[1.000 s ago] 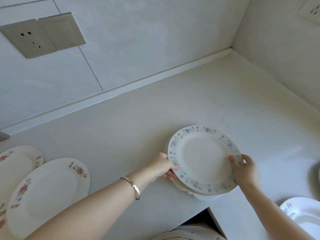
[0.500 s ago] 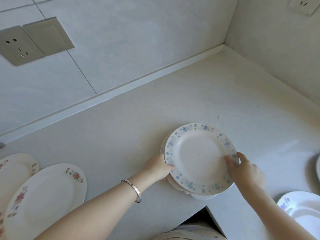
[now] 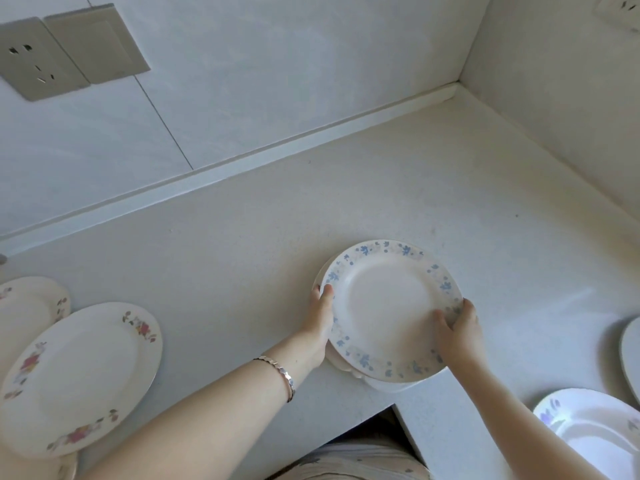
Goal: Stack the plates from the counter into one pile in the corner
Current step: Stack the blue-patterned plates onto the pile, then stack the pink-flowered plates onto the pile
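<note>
Gripping the pile of blue-flowered plates [image 3: 391,306] from both sides, I had my left hand [image 3: 320,320] on its left rim, thumb over the top plate's edge and fingers hidden underneath; my right hand [image 3: 459,332] clasped the lower right rim, thumb on the plate's face, fingers curled round the edge. How many plates lay under the top one I could not count; only slivers of pale rim showed at its left and lower sides; nor could I tell whether the pile rested on the counter [image 3: 242,237] or hung just above it.

The pile sat right of centre in the frame, near the counter's front edge, which turned an inner angle just below it; the wall corner [image 3: 457,88] lay well apart in the upper right, pale counter running between the two.

At lower left a red-flowered plate [image 3: 79,375] lay nearly whole; a second plate [image 3: 27,303] behind it was cut by the left edge of the frame. At lower right a white plate [image 3: 595,438] was cropped by the bottom and right edges; above it, only a sliver of another plate [image 3: 632,351] showed. A wall socket [image 3: 34,60] sat in the upper left.
</note>
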`<state>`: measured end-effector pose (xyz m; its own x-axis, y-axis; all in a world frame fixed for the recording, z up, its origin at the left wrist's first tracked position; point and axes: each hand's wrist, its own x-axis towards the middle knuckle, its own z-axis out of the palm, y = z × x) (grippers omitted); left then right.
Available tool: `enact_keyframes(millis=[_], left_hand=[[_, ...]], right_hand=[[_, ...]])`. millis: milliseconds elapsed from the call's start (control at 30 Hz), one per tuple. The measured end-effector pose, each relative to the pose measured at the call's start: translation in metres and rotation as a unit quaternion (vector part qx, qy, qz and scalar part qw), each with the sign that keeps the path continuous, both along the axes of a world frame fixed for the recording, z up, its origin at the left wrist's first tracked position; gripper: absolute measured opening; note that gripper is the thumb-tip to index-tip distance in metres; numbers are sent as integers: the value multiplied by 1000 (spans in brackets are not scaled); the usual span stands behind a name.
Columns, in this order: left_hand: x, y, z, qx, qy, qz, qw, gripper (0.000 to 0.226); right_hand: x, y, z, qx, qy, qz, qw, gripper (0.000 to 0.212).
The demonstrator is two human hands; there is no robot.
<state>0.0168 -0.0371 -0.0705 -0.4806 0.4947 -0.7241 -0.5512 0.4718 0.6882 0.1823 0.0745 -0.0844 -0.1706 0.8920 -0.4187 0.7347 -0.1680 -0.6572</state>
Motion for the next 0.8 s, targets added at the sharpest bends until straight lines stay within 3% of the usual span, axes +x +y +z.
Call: enact_keyframes(millis=[67,167,233,300,400,533,600,700,800], left_hand=[[-6,-4,0,-25,24,-28,999,45],[-20,-22,2,-63,113,-57,990,38],[-34,-46,5,-66,143,-45,986,30],[-50,-80,5,-55,158,-36,985,16],[-72,-145,9,-92,209,-10,974,27],[-100,-236,12,-150,224,55,961,28],[-115,-276,12,-165,223,93,956,23],[-132,-326,16,-163,221,139,952,26],[-150,-369,15,-170,222,159,947,25]], right_hand=[[-4,3,5,7,-73,32,997,55],[-19,-6,22,111,-149,109,977,67],[-37,-20,35,178,-120,212,954,60],[-60,-41,46,174,-58,321,929,43],[-104,-84,55,59,28,403,913,27],[-169,-158,46,-65,27,469,880,28],[-199,-197,36,-128,11,451,883,29],[-238,-245,12,-208,-15,380,901,13],[-270,-284,-7,-290,20,285,914,20]])
